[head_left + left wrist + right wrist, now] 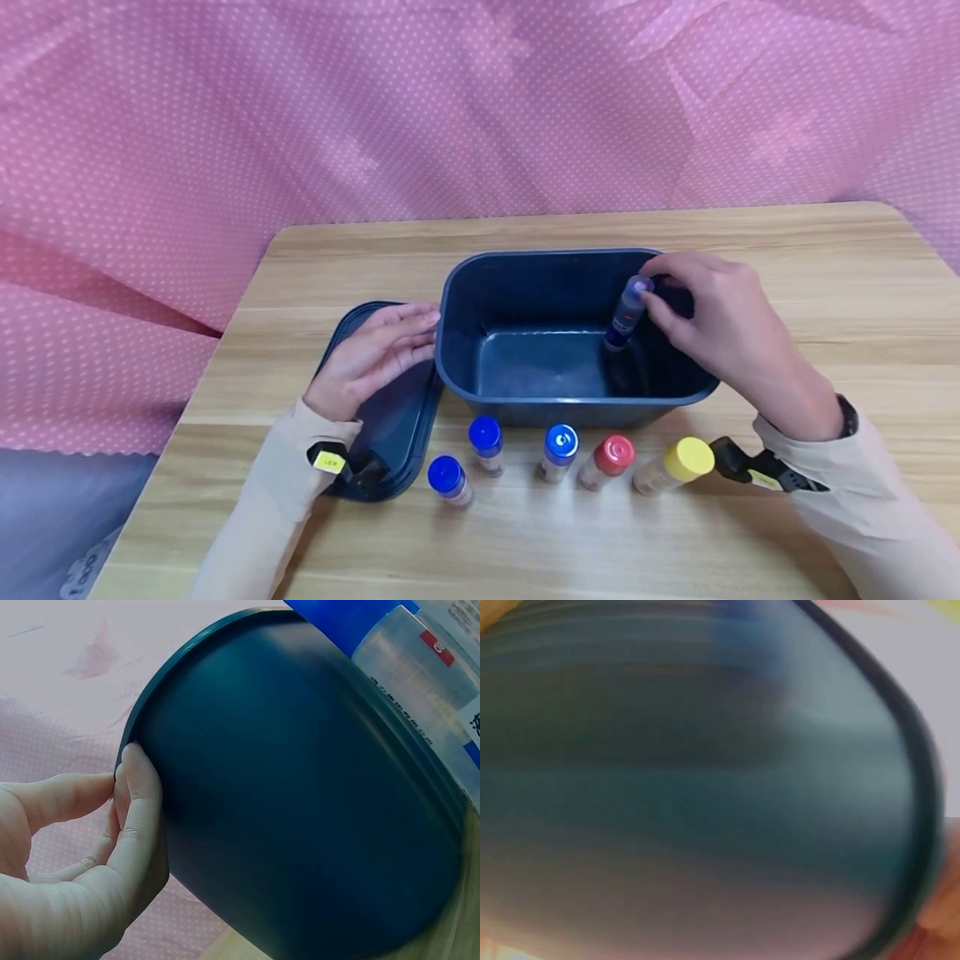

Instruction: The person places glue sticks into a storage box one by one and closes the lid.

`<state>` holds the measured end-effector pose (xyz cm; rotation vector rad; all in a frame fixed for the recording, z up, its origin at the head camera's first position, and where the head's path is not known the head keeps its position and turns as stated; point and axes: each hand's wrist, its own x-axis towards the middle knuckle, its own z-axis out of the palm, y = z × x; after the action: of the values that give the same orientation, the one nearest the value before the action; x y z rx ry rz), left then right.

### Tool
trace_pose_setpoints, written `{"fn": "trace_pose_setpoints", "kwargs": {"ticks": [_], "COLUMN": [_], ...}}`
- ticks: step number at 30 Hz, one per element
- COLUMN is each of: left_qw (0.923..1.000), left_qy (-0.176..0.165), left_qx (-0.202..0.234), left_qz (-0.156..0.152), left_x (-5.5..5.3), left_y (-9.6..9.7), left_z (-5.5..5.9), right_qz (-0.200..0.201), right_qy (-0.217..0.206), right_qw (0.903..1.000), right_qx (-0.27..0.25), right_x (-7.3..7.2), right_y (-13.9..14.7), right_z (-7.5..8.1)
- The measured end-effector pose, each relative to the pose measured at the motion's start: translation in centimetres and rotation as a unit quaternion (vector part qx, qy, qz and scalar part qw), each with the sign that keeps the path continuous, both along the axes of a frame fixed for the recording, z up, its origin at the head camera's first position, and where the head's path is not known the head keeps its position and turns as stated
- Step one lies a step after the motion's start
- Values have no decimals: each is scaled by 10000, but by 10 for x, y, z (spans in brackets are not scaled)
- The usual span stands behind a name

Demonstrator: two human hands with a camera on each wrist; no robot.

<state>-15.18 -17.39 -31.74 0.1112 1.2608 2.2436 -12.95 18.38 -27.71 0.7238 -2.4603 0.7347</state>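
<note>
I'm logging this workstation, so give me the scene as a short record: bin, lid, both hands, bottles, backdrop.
Bin: dark, uncovered, on the table
Lid: on the table, left of the bin
Left hand: above the lid, touching the bin's left end
Right hand: holding a bottle inside the bin, toward its right end
Bottles outside: five, along the bin's near side; three blue-capped, one red-capped, one yellow-capped
Backdrop: pink dotted cloth

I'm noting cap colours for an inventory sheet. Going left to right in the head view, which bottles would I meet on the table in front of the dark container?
First blue-capped bottle, second blue-capped bottle, third blue-capped bottle, red-capped bottle, yellow-capped bottle.
</note>
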Motion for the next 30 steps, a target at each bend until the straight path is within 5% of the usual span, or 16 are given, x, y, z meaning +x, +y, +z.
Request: {"fn": "trace_pose_setpoints", "kwargs": {"ticks": [7, 13, 22, 27, 30], "left_qw": [10000, 9999, 9998, 9998, 9998], "left_qy": [36, 36, -60, -66, -44], "left_qx": [19, -129, -174, -142, -171], "left_qz": [-61, 57, 119, 76, 69], "left_x": [-2, -1, 3, 2, 1], "left_y": [2, 0, -4, -3, -1], "left_z": [-5, -3, 2, 3, 3], "right_qz": [-196, -294, 534, 768, 1006], "right_qy": [303, 115, -220, -654, -999], "right_qw": [9967, 9924, 9737, 9701, 9591], "right_qx": [-724, -1193, -2205, -2207, -2451], "right_x": [29, 66, 107, 122, 126], "right_y": [19, 37, 42, 40, 39], "right_z": [4, -6, -31, -46, -56]}}
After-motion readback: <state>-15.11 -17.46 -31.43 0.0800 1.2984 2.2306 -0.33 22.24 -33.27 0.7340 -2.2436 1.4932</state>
